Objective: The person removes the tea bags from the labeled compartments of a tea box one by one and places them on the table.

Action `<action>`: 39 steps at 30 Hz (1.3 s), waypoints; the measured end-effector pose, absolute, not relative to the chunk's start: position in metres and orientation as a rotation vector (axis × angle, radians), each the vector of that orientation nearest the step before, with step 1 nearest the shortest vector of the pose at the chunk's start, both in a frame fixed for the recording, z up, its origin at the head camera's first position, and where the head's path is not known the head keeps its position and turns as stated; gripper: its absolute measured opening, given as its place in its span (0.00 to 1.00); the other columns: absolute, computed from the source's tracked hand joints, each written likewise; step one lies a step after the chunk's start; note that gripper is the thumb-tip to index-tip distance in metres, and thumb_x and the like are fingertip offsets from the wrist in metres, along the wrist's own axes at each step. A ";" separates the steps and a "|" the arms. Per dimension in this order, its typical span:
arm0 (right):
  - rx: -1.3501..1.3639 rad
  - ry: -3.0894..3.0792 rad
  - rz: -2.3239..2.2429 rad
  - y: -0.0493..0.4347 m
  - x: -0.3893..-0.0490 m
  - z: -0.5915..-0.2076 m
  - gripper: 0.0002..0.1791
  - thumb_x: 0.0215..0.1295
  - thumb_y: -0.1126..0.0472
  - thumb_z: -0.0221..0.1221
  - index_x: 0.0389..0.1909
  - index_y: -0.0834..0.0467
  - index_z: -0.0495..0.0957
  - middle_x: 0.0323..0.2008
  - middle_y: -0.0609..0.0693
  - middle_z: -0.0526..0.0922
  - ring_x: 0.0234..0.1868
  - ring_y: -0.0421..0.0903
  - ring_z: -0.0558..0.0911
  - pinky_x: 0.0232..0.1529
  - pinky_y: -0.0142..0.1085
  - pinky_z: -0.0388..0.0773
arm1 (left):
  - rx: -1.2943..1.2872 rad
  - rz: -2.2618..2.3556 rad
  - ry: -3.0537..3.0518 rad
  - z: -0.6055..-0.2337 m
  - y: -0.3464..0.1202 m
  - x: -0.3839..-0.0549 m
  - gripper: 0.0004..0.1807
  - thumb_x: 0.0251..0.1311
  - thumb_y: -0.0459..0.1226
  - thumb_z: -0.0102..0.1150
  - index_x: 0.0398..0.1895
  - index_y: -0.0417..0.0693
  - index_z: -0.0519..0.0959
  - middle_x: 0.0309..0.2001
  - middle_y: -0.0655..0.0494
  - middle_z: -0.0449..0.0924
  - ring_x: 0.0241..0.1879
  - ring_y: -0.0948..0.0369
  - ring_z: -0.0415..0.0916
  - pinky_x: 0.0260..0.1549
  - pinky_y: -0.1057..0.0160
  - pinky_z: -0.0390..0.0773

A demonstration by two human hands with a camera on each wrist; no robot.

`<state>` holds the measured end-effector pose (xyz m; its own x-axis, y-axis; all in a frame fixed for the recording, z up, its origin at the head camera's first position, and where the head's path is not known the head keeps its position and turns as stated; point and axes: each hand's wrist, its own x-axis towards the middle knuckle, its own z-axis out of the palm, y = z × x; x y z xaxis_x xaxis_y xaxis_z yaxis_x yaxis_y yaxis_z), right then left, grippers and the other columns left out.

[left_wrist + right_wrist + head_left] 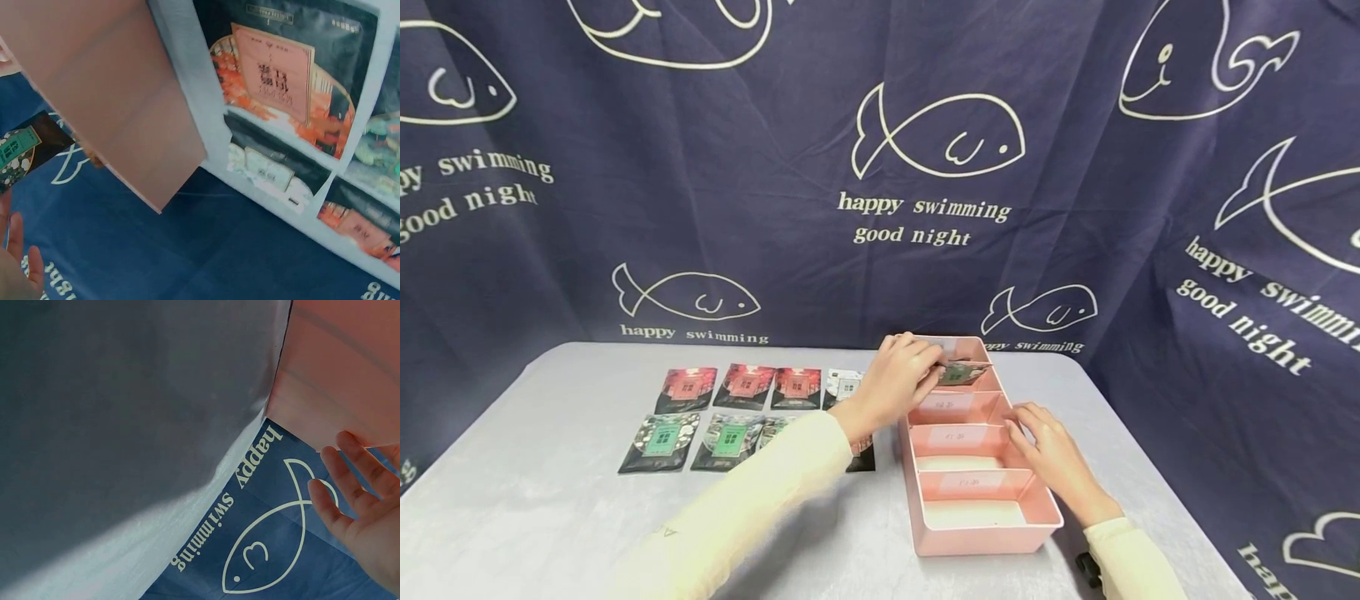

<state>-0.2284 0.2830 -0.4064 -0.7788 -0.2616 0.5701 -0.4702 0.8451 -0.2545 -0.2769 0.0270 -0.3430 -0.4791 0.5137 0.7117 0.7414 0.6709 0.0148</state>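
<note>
A pink box (981, 542) divided into labelled compartments stands in front of me. My left hand (891, 379) is over its far end, fingers bent down at the left edge of a dark tea packet with a green label (964, 373). The left wrist view shows this packet (28, 150) tilted at the fingertips of the left hand (19, 256); the thumb is hidden there. My right hand (1056, 454) rests at the box's right rim. In the right wrist view the fingers (359, 465) are spread and nearly straight beside the pink wall (350, 369).
Left of the box lie packets in two rows: several red-labelled ones (688, 390), a white one (844, 385) and several green-labelled ones (658, 442). My left forearm covers part of the front row. A dark curtain (805, 208) hangs behind the grey table (550, 492).
</note>
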 end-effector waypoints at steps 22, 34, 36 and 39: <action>0.531 -2.502 0.531 0.285 -0.229 -0.405 0.07 0.59 0.63 0.55 0.36 0.60 0.78 0.37 0.53 0.79 0.42 0.51 0.77 0.46 0.44 0.70 | -0.984 -0.525 -2.228 -0.329 -0.034 -0.249 0.02 0.59 0.39 0.53 0.34 0.55 0.75 0.30 0.66 0.77 0.36 0.64 0.69 0.41 0.61 0.66; 0.538 -2.499 0.547 0.284 -0.227 -0.404 0.07 0.59 0.64 0.55 0.36 0.61 0.78 0.37 0.53 0.80 0.42 0.51 0.77 0.46 0.44 0.69 | -0.937 -0.607 -2.251 -0.346 -0.073 -0.229 0.03 0.57 0.39 0.52 0.33 0.55 0.76 0.35 0.65 0.80 0.40 0.65 0.72 0.43 0.60 0.68; 0.543 -2.492 0.547 0.284 -0.228 -0.405 0.07 0.59 0.64 0.55 0.36 0.61 0.78 0.37 0.53 0.80 0.42 0.51 0.77 0.46 0.43 0.69 | -0.927 -0.613 -2.252 -0.349 -0.078 -0.225 0.03 0.56 0.38 0.53 0.32 0.55 0.76 0.34 0.65 0.80 0.39 0.65 0.71 0.42 0.60 0.68; 0.551 -2.489 0.546 0.284 -0.228 -0.406 0.07 0.59 0.64 0.55 0.36 0.61 0.78 0.37 0.53 0.80 0.43 0.51 0.77 0.47 0.42 0.69 | -0.923 -0.611 -2.270 -0.353 -0.085 -0.218 0.03 0.55 0.37 0.55 0.32 0.56 0.76 0.33 0.66 0.80 0.37 0.66 0.71 0.41 0.60 0.68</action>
